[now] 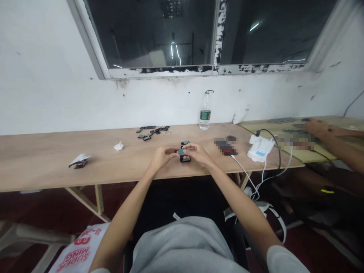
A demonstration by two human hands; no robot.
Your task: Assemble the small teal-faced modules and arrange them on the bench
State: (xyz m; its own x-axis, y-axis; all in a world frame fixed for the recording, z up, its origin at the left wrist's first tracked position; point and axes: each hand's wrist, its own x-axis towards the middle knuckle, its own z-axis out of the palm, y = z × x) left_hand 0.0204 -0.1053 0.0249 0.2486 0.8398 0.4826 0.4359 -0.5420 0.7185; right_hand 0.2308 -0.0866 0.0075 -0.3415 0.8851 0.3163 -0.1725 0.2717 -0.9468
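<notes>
Close to the table's front edge, my two hands meet around a small rectangular grey-green piece with a black edge. My right hand grips it between thumb and fingers from the right. From the left, my left hand pinches its other side, thumb and forefinger drawn together. Similar black-framed pieces lie by my fingers, one just behind and one just in front. Farther back is a loose pile of such pieces, with small pale bits beside it.
A water bottle stands by the wall. Crumpled tissue and an opened packet lie left. A white power strip with trailing cables and a blurred-out dark device are right. Beyond, another person's hands work.
</notes>
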